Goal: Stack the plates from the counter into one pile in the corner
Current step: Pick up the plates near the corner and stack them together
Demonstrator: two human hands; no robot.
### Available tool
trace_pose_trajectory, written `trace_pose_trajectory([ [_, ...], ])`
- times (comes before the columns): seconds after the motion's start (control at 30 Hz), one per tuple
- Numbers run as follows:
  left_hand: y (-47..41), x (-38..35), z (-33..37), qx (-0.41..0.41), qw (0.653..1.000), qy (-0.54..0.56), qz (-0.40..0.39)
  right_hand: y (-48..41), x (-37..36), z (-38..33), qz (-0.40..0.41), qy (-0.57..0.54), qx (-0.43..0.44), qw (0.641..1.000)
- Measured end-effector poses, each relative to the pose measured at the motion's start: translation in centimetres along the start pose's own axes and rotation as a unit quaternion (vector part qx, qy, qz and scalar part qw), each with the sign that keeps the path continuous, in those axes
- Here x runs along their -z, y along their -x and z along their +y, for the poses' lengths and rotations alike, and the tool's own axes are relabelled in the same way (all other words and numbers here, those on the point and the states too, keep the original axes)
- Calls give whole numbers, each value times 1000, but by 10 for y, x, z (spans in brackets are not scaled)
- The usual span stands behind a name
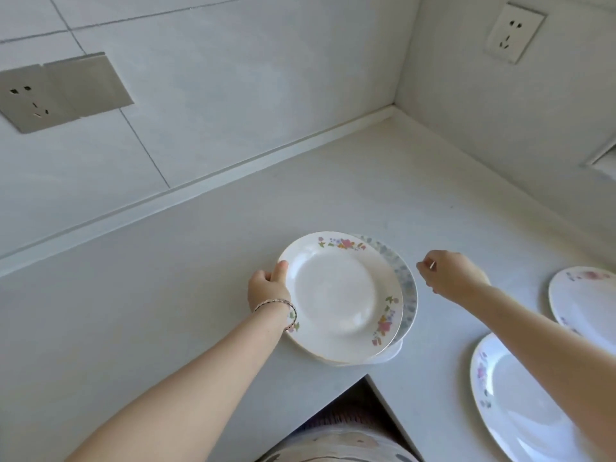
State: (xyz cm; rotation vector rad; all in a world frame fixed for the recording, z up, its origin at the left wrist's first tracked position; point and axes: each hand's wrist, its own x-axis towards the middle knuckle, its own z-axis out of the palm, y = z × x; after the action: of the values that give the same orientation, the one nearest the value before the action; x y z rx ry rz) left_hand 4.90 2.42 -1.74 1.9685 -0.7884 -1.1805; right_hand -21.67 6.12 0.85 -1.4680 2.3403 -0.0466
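Observation:
A white plate with pink flowers on its rim (336, 295) lies on top of a blue-patterned plate (407, 288), whose edge shows at the right. A third white edge (390, 355) peeks out beneath them. This pile sits near the counter's inner front edge. My left hand (266, 288) grips the pile's left rim, thumb on the top plate. My right hand (450, 273) hovers just right of the pile with fingers loosely curled, holding nothing. Two more flowered plates lie at the right: one (520, 405) in front, one (583, 295) behind.
The grey counter (200, 295) is L-shaped and meets tiled walls, with the corner (395, 110) at the back right. Wall sockets sit at the left (30, 101) and top right (513, 33). The counter's inner edge (366, 378) drops off just below the pile.

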Motion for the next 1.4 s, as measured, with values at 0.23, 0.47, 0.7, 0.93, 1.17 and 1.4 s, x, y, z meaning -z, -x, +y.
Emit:
trace_pose_trajectory([
  [0.23,-10,-19,0,-62,991,-120,-13,-13,-5,15,-21,-18,5,1000],
  [0.47,-22,-7,5,-234,860,-448,-73,-23,-9,19,-36,-20,6,999],
  [0.7,-19,-17,8,-271,738,-614,-72,-23,-8,22,-30,-11,3,999],
  [0.93,-22,-23,8,-288,684,-666,-74,-19,-6,13,-37,18,8,999],
  [1.17,-38,30,-19,-165,866,-455,-121,-4,-12,-60,-59,41,104,992],
  [1.4,-62,168,-80,71,971,-222,-54,28,-60,-197,-158,79,264,948],
])
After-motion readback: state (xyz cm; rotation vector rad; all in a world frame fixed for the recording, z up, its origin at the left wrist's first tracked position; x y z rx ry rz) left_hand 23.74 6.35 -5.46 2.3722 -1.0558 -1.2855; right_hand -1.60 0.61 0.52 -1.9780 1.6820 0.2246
